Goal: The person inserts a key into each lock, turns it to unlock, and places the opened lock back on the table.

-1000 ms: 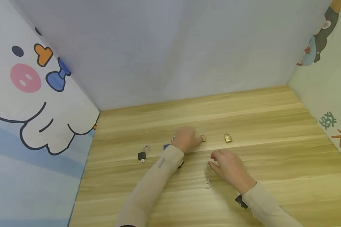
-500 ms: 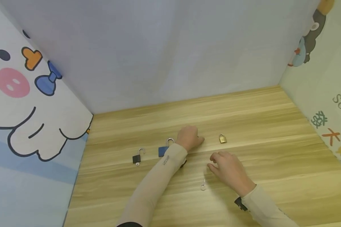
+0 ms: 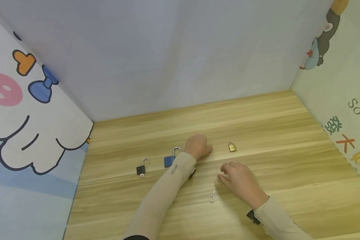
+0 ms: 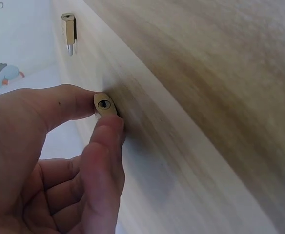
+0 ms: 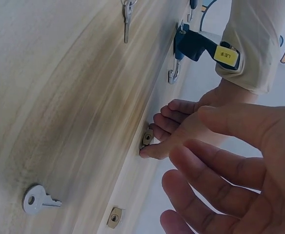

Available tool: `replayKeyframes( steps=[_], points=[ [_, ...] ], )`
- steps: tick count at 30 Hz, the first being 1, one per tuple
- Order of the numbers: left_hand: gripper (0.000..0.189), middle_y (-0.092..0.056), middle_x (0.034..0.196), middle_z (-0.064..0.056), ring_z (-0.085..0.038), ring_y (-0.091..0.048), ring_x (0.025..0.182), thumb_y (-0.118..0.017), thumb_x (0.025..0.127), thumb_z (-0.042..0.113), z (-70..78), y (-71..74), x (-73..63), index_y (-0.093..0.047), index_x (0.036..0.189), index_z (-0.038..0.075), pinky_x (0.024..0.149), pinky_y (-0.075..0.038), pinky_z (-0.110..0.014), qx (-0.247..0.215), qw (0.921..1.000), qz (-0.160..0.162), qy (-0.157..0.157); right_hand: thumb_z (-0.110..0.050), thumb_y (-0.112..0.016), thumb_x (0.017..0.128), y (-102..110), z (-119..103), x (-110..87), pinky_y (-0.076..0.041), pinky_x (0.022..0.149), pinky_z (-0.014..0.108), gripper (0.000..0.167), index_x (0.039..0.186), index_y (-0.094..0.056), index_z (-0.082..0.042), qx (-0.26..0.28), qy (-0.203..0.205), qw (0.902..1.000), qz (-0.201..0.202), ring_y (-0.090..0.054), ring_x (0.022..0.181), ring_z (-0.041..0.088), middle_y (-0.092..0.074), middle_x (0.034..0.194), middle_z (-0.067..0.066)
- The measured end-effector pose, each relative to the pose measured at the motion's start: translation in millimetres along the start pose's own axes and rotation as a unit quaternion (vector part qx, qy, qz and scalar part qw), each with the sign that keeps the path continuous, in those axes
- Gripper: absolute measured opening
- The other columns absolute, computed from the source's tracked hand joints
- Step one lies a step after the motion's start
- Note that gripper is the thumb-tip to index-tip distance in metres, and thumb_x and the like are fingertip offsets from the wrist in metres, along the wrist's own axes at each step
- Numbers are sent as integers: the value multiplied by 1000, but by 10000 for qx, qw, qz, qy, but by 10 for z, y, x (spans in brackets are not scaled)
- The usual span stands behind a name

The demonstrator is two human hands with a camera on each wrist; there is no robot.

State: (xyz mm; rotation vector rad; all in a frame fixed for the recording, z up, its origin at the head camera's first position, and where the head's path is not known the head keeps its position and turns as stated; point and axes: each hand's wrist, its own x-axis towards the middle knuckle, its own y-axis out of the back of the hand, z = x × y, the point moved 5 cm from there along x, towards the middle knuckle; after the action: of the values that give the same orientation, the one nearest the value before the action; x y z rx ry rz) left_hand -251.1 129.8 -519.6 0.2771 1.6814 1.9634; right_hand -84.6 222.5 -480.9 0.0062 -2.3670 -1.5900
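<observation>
My left hand pinches a small brass padlock between thumb and forefinger at the tabletop, its keyhole end showing in the left wrist view. The head view hides that padlock behind the hand. My right hand hovers over the table, fingers loosely bent and holding nothing. Past it stands a second brass padlock, with its shackle closed. Under the left forearm's edge lies a blue padlock with a raised shackle. Farther left is a black padlock with its shackle swung open and a key in it.
A key on a ring lies on the wooden table, left of my right hand. The right wrist view also shows a loose silver key. A grey wall closes off the back, with printed walls on both sides.
My left thumb and fingers have closed round the small brass padlock, which showed beside the thumb a second ago. My right hand stays almost still. The head view has shifted slightly.
</observation>
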Motion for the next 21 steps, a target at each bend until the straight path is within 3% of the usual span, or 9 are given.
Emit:
replayKeyframes(
  steps=[11, 21],
  points=[
    [47, -38, 49, 6, -8, -35, 43, -71, 89, 39, -36, 31, -25, -45, 58, 16, 41, -31, -23, -159, 9998, 30, 72, -19, -81, 83, -19, -31, -12, -50, 62, 36, 17, 89, -70, -7, 2, -110, 9999, -116, -60, 67, 18, -66, 78, 2],
    [52, -31, 47, 9, -4, -28, 41, -74, 88, 41, 51, 364, -250, -41, 57, 17, 39, -25, -19, -432, 9990, -11, -82, -19, -81, 83, -10, -117, -53, -50, 59, 32, 17, 87, -70, -7, 25, -81, 9997, -210, -60, 67, 16, -66, 77, 2]
  ],
)
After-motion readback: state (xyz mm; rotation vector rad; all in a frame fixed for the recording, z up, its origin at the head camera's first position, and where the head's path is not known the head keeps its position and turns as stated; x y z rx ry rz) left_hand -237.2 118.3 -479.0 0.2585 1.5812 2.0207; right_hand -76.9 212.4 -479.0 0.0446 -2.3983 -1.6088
